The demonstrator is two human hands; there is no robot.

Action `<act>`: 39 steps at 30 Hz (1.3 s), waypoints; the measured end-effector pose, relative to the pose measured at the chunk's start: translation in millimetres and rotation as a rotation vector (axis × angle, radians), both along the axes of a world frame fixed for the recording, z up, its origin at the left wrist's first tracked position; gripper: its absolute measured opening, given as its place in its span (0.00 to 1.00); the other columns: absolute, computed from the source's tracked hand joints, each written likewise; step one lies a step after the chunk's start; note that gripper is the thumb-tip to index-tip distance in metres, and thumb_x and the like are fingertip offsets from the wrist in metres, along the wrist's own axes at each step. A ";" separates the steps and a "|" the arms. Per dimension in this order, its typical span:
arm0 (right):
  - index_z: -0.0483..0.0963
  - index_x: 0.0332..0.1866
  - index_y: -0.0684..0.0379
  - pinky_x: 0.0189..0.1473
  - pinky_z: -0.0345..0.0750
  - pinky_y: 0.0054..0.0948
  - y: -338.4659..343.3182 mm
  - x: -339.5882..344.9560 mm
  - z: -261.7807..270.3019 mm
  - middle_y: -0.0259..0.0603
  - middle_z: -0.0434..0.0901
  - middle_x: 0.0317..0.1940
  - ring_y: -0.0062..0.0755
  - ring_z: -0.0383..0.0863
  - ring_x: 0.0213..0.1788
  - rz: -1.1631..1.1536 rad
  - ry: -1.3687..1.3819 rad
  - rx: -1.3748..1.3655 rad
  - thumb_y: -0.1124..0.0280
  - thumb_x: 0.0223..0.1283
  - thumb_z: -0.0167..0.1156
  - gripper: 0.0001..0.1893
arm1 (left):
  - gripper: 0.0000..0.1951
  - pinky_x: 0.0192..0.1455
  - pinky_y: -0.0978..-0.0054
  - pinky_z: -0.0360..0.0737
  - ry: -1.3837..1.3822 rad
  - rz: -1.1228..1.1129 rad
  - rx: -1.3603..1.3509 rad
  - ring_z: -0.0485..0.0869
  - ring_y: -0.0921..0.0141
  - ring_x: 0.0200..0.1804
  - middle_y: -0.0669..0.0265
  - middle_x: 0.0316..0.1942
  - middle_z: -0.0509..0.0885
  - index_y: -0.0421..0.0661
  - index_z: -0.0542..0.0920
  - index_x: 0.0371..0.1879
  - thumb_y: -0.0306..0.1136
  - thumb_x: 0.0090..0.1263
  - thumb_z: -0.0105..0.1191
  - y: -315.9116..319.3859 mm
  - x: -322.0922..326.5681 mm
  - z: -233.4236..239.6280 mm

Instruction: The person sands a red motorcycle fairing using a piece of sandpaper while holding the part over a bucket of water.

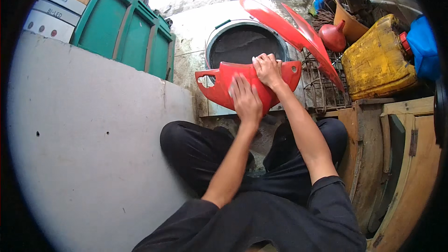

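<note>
A red plastic motorcycle fairing panel [224,91] leans in front of me over the near rim of a dark basin [210,54]. It has a cut-out at its left end and a round hole at its right. My right hand [268,70] grips the panel's upper edge with curled fingers. Flat against the red face lies my left hand [246,99], its fingers blurred. Something pale shows beside those fingers, too blurred to name. Dark liquid fills the basin, whose raised handle has a green grip [223,24].
Long red body panels [280,21] rest on a wire rack [325,94] at right. Beyond are a red funnel [332,36], an orange bucket [346,17] of metal parts and a yellow jerrycan [379,63]. A white wall [105,105] and green cabinet [105,21] bound the left, wooden furniture [371,154] the right.
</note>
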State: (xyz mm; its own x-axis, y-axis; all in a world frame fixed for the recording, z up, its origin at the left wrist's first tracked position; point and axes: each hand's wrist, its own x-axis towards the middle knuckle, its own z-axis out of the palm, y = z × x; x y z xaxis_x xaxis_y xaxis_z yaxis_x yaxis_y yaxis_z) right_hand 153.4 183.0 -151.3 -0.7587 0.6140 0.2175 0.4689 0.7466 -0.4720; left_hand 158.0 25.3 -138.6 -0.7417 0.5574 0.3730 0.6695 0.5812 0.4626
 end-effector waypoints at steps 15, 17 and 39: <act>0.85 0.45 0.50 0.57 0.69 0.54 -5.8 -13.2 5.5 0.32 0.84 0.51 0.42 0.78 0.57 0.018 0.018 -0.010 0.50 0.76 0.46 0.22 | 0.28 0.80 0.51 0.54 -0.106 0.030 -0.048 0.57 0.51 0.81 0.44 0.78 0.61 0.33 0.64 0.75 0.40 0.84 0.37 36.1 -101.3 13.5; 0.86 0.46 0.51 0.57 0.69 0.54 0.8 -3.4 0.7 0.32 0.83 0.51 0.41 0.77 0.57 0.000 0.013 -0.032 0.49 0.76 0.47 0.22 | 0.28 0.80 0.52 0.56 -0.029 -0.008 -0.024 0.59 0.51 0.80 0.44 0.78 0.62 0.33 0.65 0.74 0.40 0.83 0.39 24.5 -52.0 6.5; 0.86 0.43 0.51 0.56 0.68 0.54 -11.9 -9.4 10.3 0.30 0.82 0.46 0.37 0.76 0.55 -0.026 0.055 -0.037 0.51 0.75 0.48 0.21 | 0.19 0.57 0.57 0.81 -0.544 -0.276 -0.869 0.85 0.57 0.59 0.48 0.57 0.84 0.45 0.87 0.53 0.37 0.74 0.44 113.9 -268.9 -66.0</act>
